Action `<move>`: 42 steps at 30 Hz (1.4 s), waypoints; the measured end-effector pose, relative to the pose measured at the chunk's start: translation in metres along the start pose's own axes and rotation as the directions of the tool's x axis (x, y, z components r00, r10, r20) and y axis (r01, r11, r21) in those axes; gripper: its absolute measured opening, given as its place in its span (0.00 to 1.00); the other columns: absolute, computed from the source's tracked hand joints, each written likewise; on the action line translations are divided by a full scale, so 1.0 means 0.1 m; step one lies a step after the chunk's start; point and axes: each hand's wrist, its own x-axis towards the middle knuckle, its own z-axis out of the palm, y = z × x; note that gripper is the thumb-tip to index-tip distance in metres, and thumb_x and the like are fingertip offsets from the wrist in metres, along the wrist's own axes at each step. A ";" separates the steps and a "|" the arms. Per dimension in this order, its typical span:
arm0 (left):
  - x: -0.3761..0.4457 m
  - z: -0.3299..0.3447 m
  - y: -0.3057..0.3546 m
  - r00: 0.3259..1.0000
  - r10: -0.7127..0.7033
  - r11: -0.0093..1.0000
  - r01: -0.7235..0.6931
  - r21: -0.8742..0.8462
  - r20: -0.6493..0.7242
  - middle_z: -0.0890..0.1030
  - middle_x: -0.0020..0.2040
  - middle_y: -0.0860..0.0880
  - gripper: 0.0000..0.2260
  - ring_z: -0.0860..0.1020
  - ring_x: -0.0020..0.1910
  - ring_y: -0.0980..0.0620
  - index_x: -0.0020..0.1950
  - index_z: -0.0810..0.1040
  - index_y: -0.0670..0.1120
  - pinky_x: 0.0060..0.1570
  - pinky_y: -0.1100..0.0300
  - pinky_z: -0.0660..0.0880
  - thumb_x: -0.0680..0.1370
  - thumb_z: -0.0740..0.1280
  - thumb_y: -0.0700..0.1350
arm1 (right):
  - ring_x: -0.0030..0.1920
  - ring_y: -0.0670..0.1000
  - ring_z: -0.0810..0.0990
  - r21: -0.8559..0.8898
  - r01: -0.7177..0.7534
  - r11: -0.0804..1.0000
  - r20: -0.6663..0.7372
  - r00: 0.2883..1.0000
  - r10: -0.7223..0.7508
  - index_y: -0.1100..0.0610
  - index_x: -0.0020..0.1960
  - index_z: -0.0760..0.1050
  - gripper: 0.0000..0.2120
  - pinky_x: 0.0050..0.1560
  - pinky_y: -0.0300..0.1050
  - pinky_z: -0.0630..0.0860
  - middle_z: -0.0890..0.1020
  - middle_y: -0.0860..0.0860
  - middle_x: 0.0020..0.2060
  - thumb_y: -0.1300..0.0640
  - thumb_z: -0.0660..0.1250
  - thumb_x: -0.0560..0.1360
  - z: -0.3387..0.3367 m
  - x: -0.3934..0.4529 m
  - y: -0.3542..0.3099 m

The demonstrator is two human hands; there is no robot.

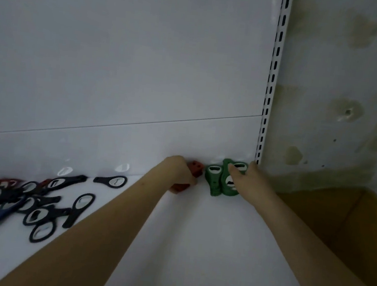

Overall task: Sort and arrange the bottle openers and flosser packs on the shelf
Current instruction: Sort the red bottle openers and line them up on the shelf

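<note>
A small stack of green bottle openers [214,178] stands against the back panel at the far right corner of the white shelf [195,237]. My right hand [246,180] rests on the right side of that green stack, fingers touching it. My left hand [179,170] is closed around red bottle openers [195,167] just left of the green ones, at the back of the shelf. A loose heap of black, dark blue and red bottle openers [34,205] lies at the left. No flosser packs are visible.
A slotted white upright [272,81] runs up the shelf's right end. Beyond it is a stained wall, and a brown cardboard box [349,231] sits low at the right.
</note>
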 end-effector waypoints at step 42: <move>-0.18 0.51 -0.35 0.888 0.364 0.928 -0.370 0.031 -0.280 0.83 0.45 0.41 0.14 0.79 0.42 0.47 0.51 0.81 0.39 0.48 0.51 0.77 0.75 0.72 0.49 | 0.74 0.53 0.60 -0.510 0.512 0.692 0.196 0.852 -0.485 0.50 0.68 0.74 0.18 0.75 0.52 0.48 0.68 0.52 0.72 0.55 0.54 0.82 0.17 -0.06 -0.16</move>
